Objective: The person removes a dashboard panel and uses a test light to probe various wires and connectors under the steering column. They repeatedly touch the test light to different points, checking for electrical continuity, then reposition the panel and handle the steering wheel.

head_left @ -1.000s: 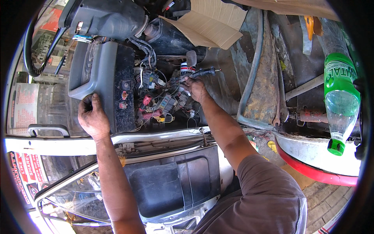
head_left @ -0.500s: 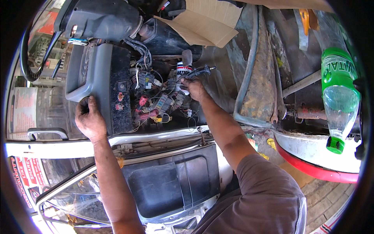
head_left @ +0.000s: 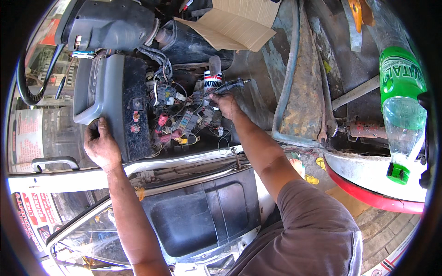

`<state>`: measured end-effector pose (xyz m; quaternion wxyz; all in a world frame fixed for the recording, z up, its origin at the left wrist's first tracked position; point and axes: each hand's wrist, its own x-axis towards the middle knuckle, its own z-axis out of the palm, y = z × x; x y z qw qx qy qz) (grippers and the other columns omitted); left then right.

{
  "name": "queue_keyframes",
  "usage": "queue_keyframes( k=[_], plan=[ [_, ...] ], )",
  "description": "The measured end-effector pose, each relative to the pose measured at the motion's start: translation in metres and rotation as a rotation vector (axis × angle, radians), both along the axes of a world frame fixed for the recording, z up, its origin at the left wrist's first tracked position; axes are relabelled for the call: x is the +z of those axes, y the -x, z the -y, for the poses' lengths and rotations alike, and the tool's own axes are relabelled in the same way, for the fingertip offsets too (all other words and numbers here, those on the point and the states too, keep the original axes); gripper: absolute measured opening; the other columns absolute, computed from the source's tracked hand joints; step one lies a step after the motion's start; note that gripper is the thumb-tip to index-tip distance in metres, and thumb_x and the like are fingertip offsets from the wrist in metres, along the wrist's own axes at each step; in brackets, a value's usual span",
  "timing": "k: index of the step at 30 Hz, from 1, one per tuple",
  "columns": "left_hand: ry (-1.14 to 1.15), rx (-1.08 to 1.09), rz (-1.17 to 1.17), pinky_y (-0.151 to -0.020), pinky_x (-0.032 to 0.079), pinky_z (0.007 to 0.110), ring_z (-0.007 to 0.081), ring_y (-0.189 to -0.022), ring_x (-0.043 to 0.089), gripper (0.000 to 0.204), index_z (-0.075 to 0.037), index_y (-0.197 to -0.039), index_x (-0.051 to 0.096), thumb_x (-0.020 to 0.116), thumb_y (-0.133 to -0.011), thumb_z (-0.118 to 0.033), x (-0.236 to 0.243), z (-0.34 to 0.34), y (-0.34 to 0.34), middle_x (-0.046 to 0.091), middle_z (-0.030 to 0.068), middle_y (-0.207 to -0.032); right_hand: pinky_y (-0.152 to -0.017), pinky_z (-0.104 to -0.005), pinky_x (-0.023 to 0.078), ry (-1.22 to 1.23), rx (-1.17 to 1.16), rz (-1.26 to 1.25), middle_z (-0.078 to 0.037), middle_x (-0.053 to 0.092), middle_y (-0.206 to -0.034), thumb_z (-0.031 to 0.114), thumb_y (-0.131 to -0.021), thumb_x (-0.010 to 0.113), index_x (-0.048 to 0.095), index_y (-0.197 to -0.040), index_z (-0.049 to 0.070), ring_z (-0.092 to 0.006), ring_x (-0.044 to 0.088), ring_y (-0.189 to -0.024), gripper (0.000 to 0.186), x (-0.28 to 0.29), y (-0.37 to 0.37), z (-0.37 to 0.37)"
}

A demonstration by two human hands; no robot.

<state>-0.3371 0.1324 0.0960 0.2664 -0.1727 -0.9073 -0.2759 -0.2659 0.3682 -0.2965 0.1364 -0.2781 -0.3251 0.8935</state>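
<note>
My left hand [head_left: 102, 145] is closed on the near end of a grey and black dashboard panel [head_left: 108, 80], thumb on top. My right hand [head_left: 223, 103] has curled fingers among loose wires, connectors and relay blocks [head_left: 177, 117], just below a white, red and dark printed can [head_left: 212, 79]. A black tube-like part with a metal tip [head_left: 235, 83] lies right beside those fingers; what exactly they grip is hidden. A grey cylindrical piece [head_left: 215, 64] stands above the can.
A black steering column cover [head_left: 106, 25], a cardboard piece [head_left: 237, 27], a rusty beam [head_left: 301, 92], a wrench [head_left: 328, 129] and a plastic bottle with green label [head_left: 400, 78] surround the work. A white sill [head_left: 60, 181] and open door [head_left: 193, 211] are nearer me.
The view has shifted slightly, so the dashboard and wires sit further left in the picture. My hands keep much the same grip and place relative to the panel and wiring.
</note>
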Motion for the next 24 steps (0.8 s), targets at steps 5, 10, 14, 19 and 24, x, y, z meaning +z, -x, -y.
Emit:
queue_keyframes(
  k=[5,10,14,19,24],
  plan=[
    [0.013,0.009,0.012,-0.094,0.057,0.042,0.0261,-0.098,0.076,0.037,0.003,-0.118,0.081,0.078,-0.108,-0.032,0.001,0.001,0.001,0.083,0.0165,-0.108,-0.098,-0.0401,0.06,-0.019,-0.043,0.006,-0.008,0.081,-0.117,0.006,-0.105,0.079,0.078,-0.124,0.0,-0.0217,0.075,-0.105,0.021,-0.004,0.003,0.006],
    [0.014,0.01,0.002,-0.094,0.058,0.042,0.0267,-0.097,0.076,0.037,0.002,-0.118,0.081,0.077,-0.108,-0.033,0.0,0.003,0.002,0.083,0.0163,-0.108,-0.098,-0.0406,0.061,-0.13,-0.104,0.062,-0.009,0.081,-0.116,0.005,-0.104,0.078,0.078,-0.123,0.0,-0.0224,0.076,-0.105,0.02,-0.009,0.008,0.01],
    [0.007,-0.008,-0.002,-0.094,0.058,0.042,0.027,-0.097,0.076,0.037,0.003,-0.119,0.081,0.077,-0.108,-0.033,0.0,0.004,0.003,0.083,0.017,-0.108,-0.097,-0.0409,0.062,0.059,-0.075,0.013,-0.01,0.081,-0.115,0.004,-0.104,0.078,0.078,-0.122,0.0,-0.0235,0.077,-0.104,0.019,-0.012,0.006,0.009],
    [0.002,-0.013,-0.006,-0.093,0.058,0.042,0.0272,-0.096,0.076,0.039,0.004,-0.119,0.081,0.077,-0.107,-0.033,-0.001,0.003,0.003,0.083,0.0178,-0.107,-0.096,-0.0406,0.063,-0.022,-0.09,0.024,-0.01,0.081,-0.114,0.003,-0.104,0.078,0.077,-0.121,-0.001,-0.0235,0.078,-0.102,0.018,-0.012,0.005,0.008],
    [0.018,-0.003,-0.019,-0.093,0.058,0.042,0.0273,-0.095,0.076,0.039,0.004,-0.118,0.081,0.077,-0.107,-0.034,0.0,0.002,0.002,0.083,0.0175,-0.106,-0.095,-0.0413,0.063,-0.032,-0.115,-0.031,-0.01,0.081,-0.114,0.002,-0.104,0.077,0.077,-0.121,0.0,-0.0239,0.078,-0.101,0.017,-0.015,0.006,0.013]
  ],
)
